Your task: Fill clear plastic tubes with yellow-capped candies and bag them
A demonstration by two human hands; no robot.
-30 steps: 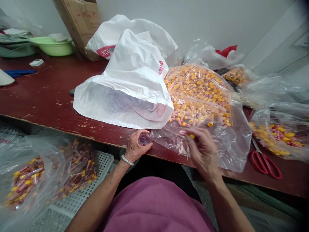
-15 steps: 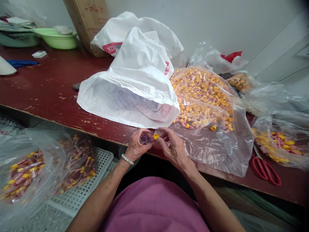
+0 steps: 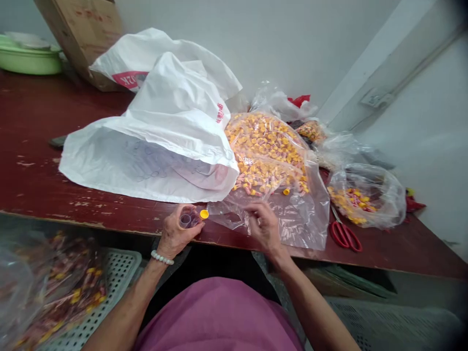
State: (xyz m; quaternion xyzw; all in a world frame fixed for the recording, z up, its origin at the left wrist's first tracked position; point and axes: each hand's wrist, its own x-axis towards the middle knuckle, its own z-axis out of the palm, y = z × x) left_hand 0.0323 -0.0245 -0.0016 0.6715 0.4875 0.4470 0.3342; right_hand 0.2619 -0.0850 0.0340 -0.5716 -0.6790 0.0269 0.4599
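Observation:
My left hand [image 3: 177, 231], wearing a beaded bracelet, is closed around clear plastic tubes [image 3: 185, 221] at the table's front edge. A yellow cap [image 3: 204, 214] shows on the end of one tube, by the thumb. My right hand [image 3: 263, 226] is apart from the tubes, over the front of a clear plastic bag [image 3: 300, 229]. Its fingers are bent with a gap at the thumb, and nothing shows between them. In that bag lies a heap of small yellow-capped pieces [image 3: 268, 141] with red and white inside. More clear tubes [image 3: 146, 158] show in the mouth of a white sack [image 3: 183, 92].
Red-handled scissors [image 3: 345, 235] lie right of the clear bag, below a smaller bag of yellow-capped pieces [image 3: 360, 200]. At lower left, filled bags [image 3: 66, 287] rest on a white perforated crate [image 3: 122, 265]. A cardboard box [image 3: 86, 44] and green basin [image 3: 29, 58] stand behind.
My right hand has let go of the yellow cap and moved right, away from the left hand. My left hand keeps the tubes. The view has swung to the right.

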